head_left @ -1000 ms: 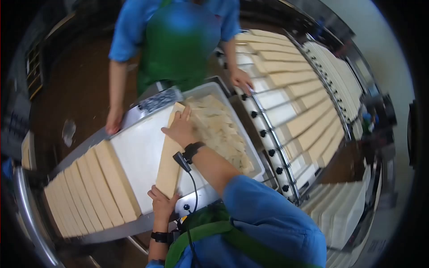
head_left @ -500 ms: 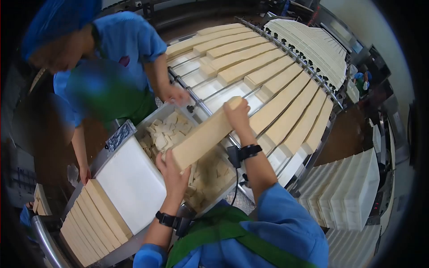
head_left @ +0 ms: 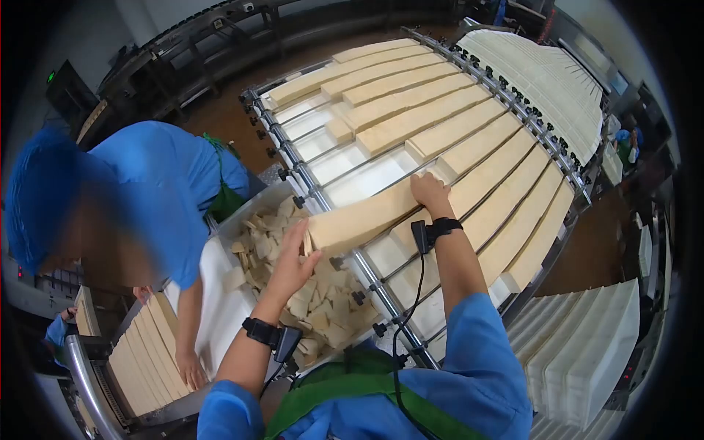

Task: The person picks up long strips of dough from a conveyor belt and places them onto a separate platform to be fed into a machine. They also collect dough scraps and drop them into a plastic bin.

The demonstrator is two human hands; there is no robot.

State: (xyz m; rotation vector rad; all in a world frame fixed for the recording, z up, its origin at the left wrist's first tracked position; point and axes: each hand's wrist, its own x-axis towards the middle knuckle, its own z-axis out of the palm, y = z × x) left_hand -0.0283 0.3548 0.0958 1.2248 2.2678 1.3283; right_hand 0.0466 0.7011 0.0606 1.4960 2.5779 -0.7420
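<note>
My left hand (head_left: 293, 260) and my right hand (head_left: 431, 193) hold a long beige block (head_left: 363, 218), its exact kind not clear, at its two ends. The left palm and fingers press against the near end. At the far end, the right fingers wrap over the top. The block lies across the metal rail (head_left: 372, 273), partly above the bin of scraps, its far part among the slots of the rack. Several similar blocks (head_left: 506, 183) lie side by side between thin bars there. Beneath my left forearm is the bin full of broken beige pieces (head_left: 326, 304).
At the left, a co-worker in blue (head_left: 158, 176) leans over a row of upright beige slabs (head_left: 150, 348), hands touching them. A white board (head_left: 220, 275) lies beside the bin. Stacked white trays (head_left: 587, 352) stand at the right. A cable hangs from my right wrist strap.
Both hands have carried the block away from over the bin, rightward onto the rack. The co-worker has bent down, bringing the hand that was near the rack to the slabs.
</note>
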